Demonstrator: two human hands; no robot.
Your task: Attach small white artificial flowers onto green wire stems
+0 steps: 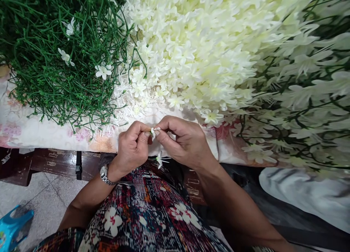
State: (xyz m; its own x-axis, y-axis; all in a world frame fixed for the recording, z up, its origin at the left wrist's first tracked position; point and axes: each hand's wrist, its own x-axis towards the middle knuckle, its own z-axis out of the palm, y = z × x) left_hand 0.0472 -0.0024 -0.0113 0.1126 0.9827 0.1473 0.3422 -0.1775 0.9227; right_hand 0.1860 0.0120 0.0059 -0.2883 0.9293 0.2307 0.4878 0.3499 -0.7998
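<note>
My left hand (pixel 134 144) and my right hand (pixel 184 139) meet above the front edge of the cloth-covered table. Thumb and forefinger of each pinch one small white flower (pixel 153 131) between them. Just below the fingers hangs another white blossom (pixel 159 160); its stem is hidden by my hands. Behind my left hand lies a tangled heap of green plastic stems (pixel 62 73), with a few white flowers on it. A large pile of loose cream-white petals (pixel 191 51) spreads beyond my right hand. Thin white stamens (pixel 123 104) lie between the two heaps.
Finished-looking white flower sprays (pixel 308 99) with green stems fill the right side. The floral cloth (pixel 62 133) hangs over the table edge. A blue plastic stool (pixel 13 226) stands on the floor at lower left. Pale fabric (pixel 306 193) lies at lower right.
</note>
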